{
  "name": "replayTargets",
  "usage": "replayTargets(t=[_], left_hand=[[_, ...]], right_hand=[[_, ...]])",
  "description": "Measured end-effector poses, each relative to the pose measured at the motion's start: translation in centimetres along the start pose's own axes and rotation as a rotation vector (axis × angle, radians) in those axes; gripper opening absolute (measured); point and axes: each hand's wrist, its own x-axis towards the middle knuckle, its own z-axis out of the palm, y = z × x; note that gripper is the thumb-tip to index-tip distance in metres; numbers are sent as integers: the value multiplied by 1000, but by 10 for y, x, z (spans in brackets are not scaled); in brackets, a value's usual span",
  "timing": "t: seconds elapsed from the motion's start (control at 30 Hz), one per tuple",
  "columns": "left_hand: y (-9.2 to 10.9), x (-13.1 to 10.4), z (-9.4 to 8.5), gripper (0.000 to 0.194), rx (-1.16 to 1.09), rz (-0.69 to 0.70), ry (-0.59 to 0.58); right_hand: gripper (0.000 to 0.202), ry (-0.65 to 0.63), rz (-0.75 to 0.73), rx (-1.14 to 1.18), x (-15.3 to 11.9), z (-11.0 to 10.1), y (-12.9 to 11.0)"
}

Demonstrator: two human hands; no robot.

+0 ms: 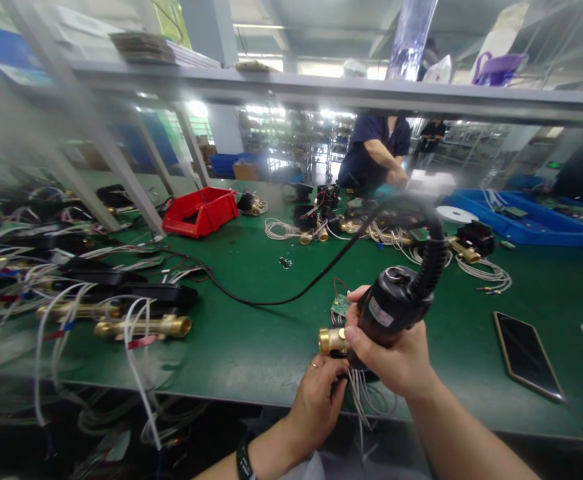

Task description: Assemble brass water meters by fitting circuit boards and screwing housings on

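Head camera looks down over the green desk (251, 320): right hand (396, 360) wraps a black corded power driver (394, 303), tip down on a brass fitting (331, 341), which left hand (316, 400) fingers pinch, seemingly steadying it above dangling white wires (364, 400).

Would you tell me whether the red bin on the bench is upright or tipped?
Tipped: the red bin leans, its open top facing the camera.
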Motion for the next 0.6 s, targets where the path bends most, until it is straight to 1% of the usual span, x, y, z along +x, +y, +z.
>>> replayTargets(t=[0.1, 0.17, 0.23, 0.3, 0.4, 0.47, 0.53, 0.6], left_hand=[[-6, -2, 1, 26, 23, 53, 3], [-11, -5, 2, 28, 46, 111, -14], [-15, -8, 2, 31, 59, 157, -39], [-17, -11, 3, 35, 52, 172, -53], [-20, -13, 4, 38, 68, 170, -55], [-23, -14, 5, 40, 106, 168, -75], [-25, -14, 4, 42, 138, 168, -115], [-28, -15, 0, 42, 162, 184, -140]], right_hand=[[34, -53, 28, -6, 2, -1, 1], [32, -70, 36, -24, 3, -2, 2], [27, -92, 17, -50, 2, -4, 4], [24, -144, -5, -38, 1, -6, 6], [21, -217, 32, 75, 0, -11, 12], [23, -272, 62, 198, 2, -15, 19], [30, -370, 68, 334, 5, -19, 28], [40, -472, 78, 421, 10, -23, 34]])
